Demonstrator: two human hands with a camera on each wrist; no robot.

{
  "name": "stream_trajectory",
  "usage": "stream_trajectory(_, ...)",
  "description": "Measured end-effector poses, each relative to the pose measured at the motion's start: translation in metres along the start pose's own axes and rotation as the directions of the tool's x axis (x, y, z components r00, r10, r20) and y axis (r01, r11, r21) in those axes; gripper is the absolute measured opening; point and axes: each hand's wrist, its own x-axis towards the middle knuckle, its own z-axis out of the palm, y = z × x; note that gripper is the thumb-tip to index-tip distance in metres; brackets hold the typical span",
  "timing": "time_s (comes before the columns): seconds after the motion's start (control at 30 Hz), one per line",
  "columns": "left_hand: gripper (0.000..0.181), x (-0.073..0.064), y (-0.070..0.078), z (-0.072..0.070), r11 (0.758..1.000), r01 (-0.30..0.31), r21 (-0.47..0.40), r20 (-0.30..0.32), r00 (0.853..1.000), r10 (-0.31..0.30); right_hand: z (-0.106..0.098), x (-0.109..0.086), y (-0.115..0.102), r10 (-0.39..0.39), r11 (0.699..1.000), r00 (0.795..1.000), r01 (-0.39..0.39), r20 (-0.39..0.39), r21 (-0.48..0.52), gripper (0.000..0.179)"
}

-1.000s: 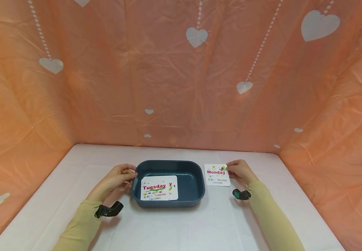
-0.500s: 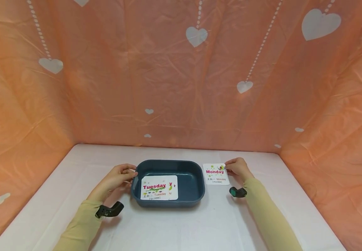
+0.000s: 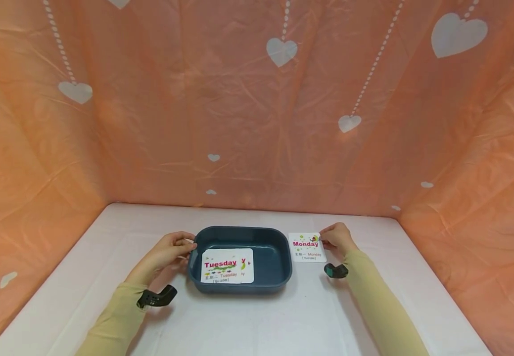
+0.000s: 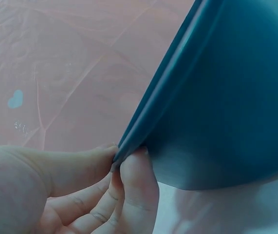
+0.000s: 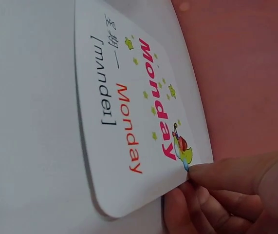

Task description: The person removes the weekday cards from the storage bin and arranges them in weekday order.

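Observation:
A dark blue rectangular tray (image 3: 272, 262) stands on the table. My left hand (image 3: 167, 254) pinches its left rim between thumb and fingers, seen closely in the left wrist view, where the tray's outer wall (image 4: 226, 107) fills the right side. Inside the tray, to the left, lies a white Tuesday flash card (image 3: 221, 274), partly covering at least one other card (image 3: 249, 274) whose word ends in "y". Right of the tray is a white Monday flash card (image 3: 303, 252). My right hand (image 3: 339, 240) pinches that card's right edge, thumb on the printed face in the right wrist view.
A white cloth covers the table (image 3: 239, 326). Orange sheeting with white hearts (image 3: 257, 123) hangs behind it and along both sides. Each forearm wears a black wrist device, one left (image 3: 158, 296) and one right (image 3: 336, 270).
Over the last second my right hand and the Monday card have shifted slightly left, closer to the tray. The left hand keeps its hold on the rim.

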Motion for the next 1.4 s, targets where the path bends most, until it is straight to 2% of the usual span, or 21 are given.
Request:
stream_trajectory(0.47,0.039,0.003,-0.003,0.002,1.000,0.002,-0.001,-0.003,1.000,-0.002,-0.003,0.004,0.003,0.013,1.000,1.000,-0.013,0.007,0.013,0.024)
stream_trajectory(0.93,0.038,0.002,-0.001,0.002,1.000,0.014,0.010,-0.016,1.000,-0.014,-0.001,0.003,0.001,0.020,1.000,0.999,-0.020,-0.030,-0.005,0.021)
stream_trajectory(1.2,0.038,0.001,-0.001,0.003,1.000,0.025,0.007,-0.027,0.999,-0.025,-0.006,-0.002,-0.005,-0.056,0.998,0.998,0.056,-0.003,0.016,0.023)
stream_trajectory(1.4,0.039,0.001,0.000,0.002,0.999,0.035,0.011,-0.036,0.999,-0.035,-0.013,-0.013,-0.029,-0.165,0.980,0.985,0.159,0.048,0.120,0.031)
